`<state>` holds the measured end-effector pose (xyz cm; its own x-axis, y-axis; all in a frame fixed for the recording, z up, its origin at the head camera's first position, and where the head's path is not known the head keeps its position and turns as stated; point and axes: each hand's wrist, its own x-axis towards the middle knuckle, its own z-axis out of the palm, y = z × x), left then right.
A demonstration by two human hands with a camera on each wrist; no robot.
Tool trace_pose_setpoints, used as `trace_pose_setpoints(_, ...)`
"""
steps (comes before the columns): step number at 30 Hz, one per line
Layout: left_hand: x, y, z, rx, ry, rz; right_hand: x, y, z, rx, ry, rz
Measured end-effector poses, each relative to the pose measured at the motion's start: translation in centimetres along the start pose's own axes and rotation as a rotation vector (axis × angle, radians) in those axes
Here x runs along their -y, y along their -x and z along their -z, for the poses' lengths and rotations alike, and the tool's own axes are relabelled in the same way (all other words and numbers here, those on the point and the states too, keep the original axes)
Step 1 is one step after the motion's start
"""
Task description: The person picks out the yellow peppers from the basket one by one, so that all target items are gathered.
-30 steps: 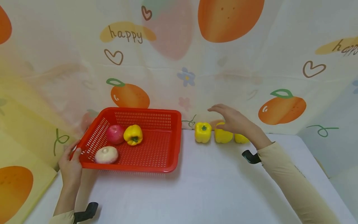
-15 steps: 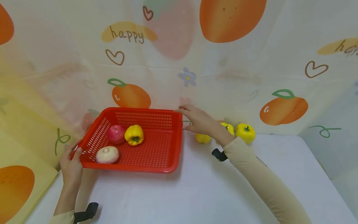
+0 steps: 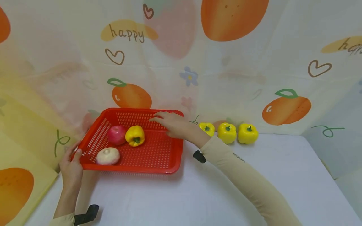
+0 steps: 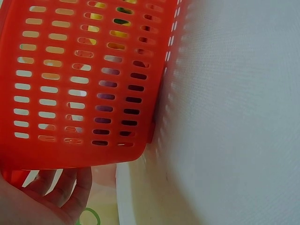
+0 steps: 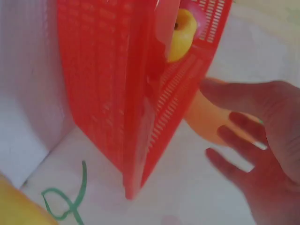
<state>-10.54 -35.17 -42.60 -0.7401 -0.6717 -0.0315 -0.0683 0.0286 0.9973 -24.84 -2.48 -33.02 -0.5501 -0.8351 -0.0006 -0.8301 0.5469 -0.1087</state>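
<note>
My left hand (image 3: pixel 71 168) grips the left end of a red plastic basket (image 3: pixel 133 169), thumb over the rim; in the left wrist view its fingers (image 4: pixel 82 187) curl under the slotted wall. My right hand (image 3: pixel 173 125) hovers over the basket's right end with fingers spread and nothing between them. Inside the basket lie a red apple (image 3: pixel 117 135), a yellow bell pepper (image 3: pixel 135 136) and, at the front left, a pale round vegetable with a purplish underside (image 3: pixel 108 156). The right wrist view shows the right hand (image 5: pixel 262 136) beyond the basket's rim, the pepper (image 5: pixel 183 36) further in.
Three more yellow bell peppers (image 3: pixel 227 133) stand in a row to the right of the basket, the leftmost partly behind the right forearm. They rest on the white table (image 3: pixel 198 194). A printed fabric backdrop (image 3: pixel 226 84) rises right behind the table.
My right hand has swept left, from above the row of peppers to over the basket's right end, uncovering the peppers. The left hand and the basket have stayed put.
</note>
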Motion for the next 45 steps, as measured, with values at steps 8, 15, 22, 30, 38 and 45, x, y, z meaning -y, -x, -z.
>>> trace_pose_setpoints(8,0.0,-0.2,0.1,0.000,-0.017,0.013,2.0,-3.0,-1.2,-0.017,0.110,0.122)
trace_pose_setpoints(15,0.0,0.1,0.3,0.003,0.006,0.018,5.2,-5.9,-1.3,0.146,0.175,0.103)
trace_pose_setpoints(22,0.2,0.2,0.5,-0.002,-0.005,0.039,6.7,-8.0,-2.3,0.210,0.277,0.146)
trace_pose_setpoints(30,0.0,0.1,0.2,-0.002,0.006,0.025,6.8,-10.2,-4.4,0.241,0.373,0.150)
trace_pose_setpoints(38,0.2,0.4,0.4,-0.005,0.011,0.044,6.5,-11.1,-7.3,0.261,0.653,0.252)
trace_pose_setpoints(45,0.1,0.1,0.4,0.005,0.045,0.025,5.3,-11.3,-7.6,0.220,0.702,0.220)
